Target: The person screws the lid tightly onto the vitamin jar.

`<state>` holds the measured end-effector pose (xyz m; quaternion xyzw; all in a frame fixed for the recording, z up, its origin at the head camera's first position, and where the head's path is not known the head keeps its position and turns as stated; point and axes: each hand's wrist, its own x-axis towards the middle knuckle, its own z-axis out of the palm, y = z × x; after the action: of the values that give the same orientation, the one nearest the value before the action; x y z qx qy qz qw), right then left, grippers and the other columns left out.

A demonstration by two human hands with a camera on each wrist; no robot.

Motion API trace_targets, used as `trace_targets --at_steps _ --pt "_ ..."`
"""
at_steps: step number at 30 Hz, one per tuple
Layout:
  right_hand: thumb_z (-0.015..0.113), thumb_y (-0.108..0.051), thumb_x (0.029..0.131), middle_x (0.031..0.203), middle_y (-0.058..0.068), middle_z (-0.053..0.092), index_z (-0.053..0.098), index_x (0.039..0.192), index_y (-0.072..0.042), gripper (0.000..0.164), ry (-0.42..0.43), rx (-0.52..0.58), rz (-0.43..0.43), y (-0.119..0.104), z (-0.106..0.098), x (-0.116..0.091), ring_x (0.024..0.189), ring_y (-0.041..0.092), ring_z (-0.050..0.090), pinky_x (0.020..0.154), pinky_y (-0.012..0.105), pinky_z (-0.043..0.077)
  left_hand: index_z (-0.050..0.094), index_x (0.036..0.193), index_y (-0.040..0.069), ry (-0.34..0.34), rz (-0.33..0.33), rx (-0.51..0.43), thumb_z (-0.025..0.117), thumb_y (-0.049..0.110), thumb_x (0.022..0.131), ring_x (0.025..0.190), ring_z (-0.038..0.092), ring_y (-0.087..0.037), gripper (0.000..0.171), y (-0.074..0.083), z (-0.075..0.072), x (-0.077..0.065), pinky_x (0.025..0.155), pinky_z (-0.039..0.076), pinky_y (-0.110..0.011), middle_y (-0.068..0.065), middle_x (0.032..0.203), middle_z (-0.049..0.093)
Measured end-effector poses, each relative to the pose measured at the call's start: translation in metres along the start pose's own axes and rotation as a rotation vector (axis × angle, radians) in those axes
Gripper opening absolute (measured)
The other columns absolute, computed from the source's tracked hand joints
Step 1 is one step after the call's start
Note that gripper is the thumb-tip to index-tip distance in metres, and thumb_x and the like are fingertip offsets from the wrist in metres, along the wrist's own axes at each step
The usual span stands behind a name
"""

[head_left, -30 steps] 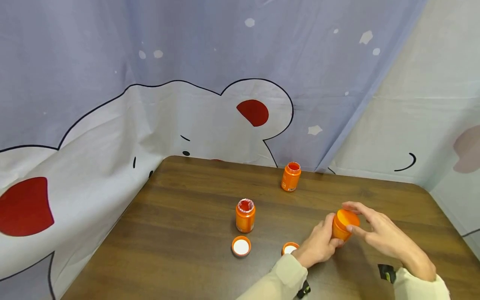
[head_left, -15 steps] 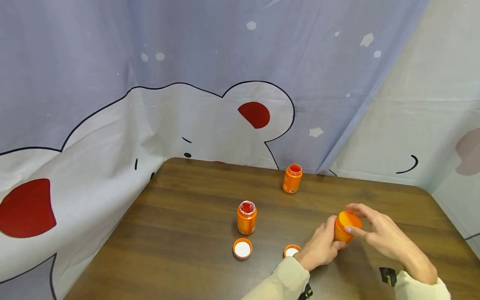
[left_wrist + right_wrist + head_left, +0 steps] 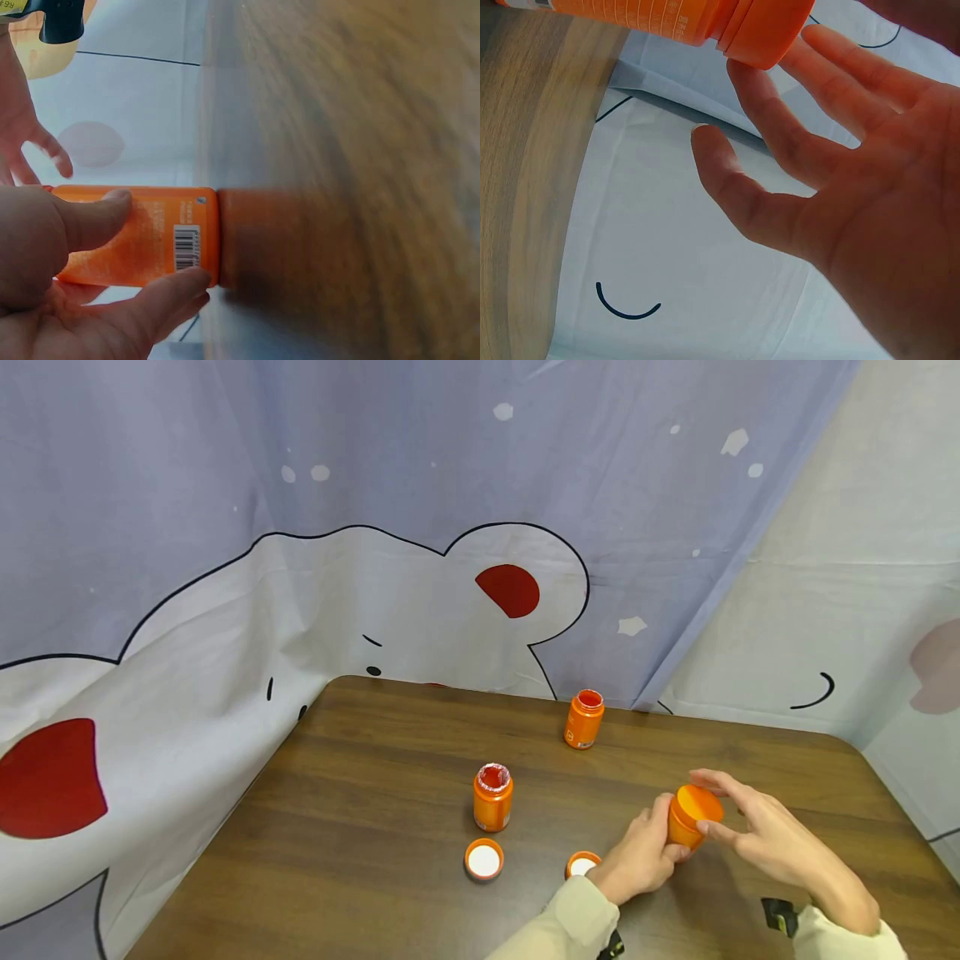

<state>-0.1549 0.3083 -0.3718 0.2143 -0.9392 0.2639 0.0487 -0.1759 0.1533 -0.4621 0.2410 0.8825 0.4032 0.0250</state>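
Upright on the table's right part, an orange plastic bottle [image 3: 686, 831] wears its orange screw lid [image 3: 699, 802]. My left hand [image 3: 637, 852] grips the bottle's body low down, thumb and fingers on opposite sides; its barcode label shows in the left wrist view. My right hand [image 3: 780, 843] holds the lid between the thumb and fingers. In the right wrist view, a fingertip touches the lid's edge while other fingers [image 3: 724, 169] stay apart from it; the thumb side is mostly cut off.
Two lidless orange bottles stand on the brown wooden table [image 3: 360, 777]: the nearer bottle [image 3: 492, 806] and the far bottle [image 3: 583, 722]. Two lids lie with white insides up, the left lid [image 3: 483, 860] and the right lid [image 3: 581, 864], partly behind my left wrist. A patterned curtain [image 3: 375, 593] hangs behind.
The right thumb has shifted slightly at the lid's near edge. Both hands stay at the bottle, and the other bottles and lids keep their places; the head view has tilted a little.
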Motion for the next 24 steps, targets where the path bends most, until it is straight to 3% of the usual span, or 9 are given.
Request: trace_targets --at_steps 8,16,21,24 --pt "0.07 -0.025 0.081 0.119 0.009 0.058 0.049 0.125 -0.009 0.051 0.024 -0.013 0.008 0.0014 0.0021 0.0018 0.101 0.023 0.053 0.079 0.054 0.041 0.032 0.13 0.025 -0.004 -0.027 0.0 0.066 0.024 0.084 0.086 0.052 -0.005 0.058 0.0017 -0.0005 0.0002 0.072 0.045 -0.022 0.003 0.102 0.052" --pt "0.072 -0.03 0.079 0.114 0.01 0.06 0.051 0.121 -0.006 0.053 0.063 -0.045 0.041 0.0016 0.0039 0.0026 0.096 0.029 0.055 0.077 0.051 0.043 0.032 0.129 0.025 0.003 -0.02 0.014 0.067 0.025 0.084 0.087 0.052 -0.006 0.057 0.0014 0.0014 0.0002 0.073 0.045 -0.022 0.003 0.101 0.052" --pt "0.072 -0.034 0.078 0.111 0.009 0.059 0.052 0.12 -0.005 0.054 0.071 -0.075 0.071 0.0018 0.0041 0.0039 0.092 0.025 0.054 0.074 0.045 0.043 0.033 0.128 0.024 0.011 -0.005 0.011 0.067 0.024 0.083 0.086 0.052 -0.005 0.056 0.0013 0.0005 0.0004 0.072 0.046 -0.021 0.003 0.101 0.053" --pt "0.071 -0.036 0.079 0.115 0.012 0.057 0.05 0.122 -0.004 0.058 0.057 -0.06 0.083 0.001 0.003 0.0044 0.097 0.029 0.054 0.076 0.048 0.043 0.033 0.128 0.023 0.015 0.008 0.014 0.067 0.024 0.083 0.087 0.053 -0.005 0.056 0.0011 -0.0002 0.0007 0.073 0.045 -0.02 0.003 0.101 0.053"
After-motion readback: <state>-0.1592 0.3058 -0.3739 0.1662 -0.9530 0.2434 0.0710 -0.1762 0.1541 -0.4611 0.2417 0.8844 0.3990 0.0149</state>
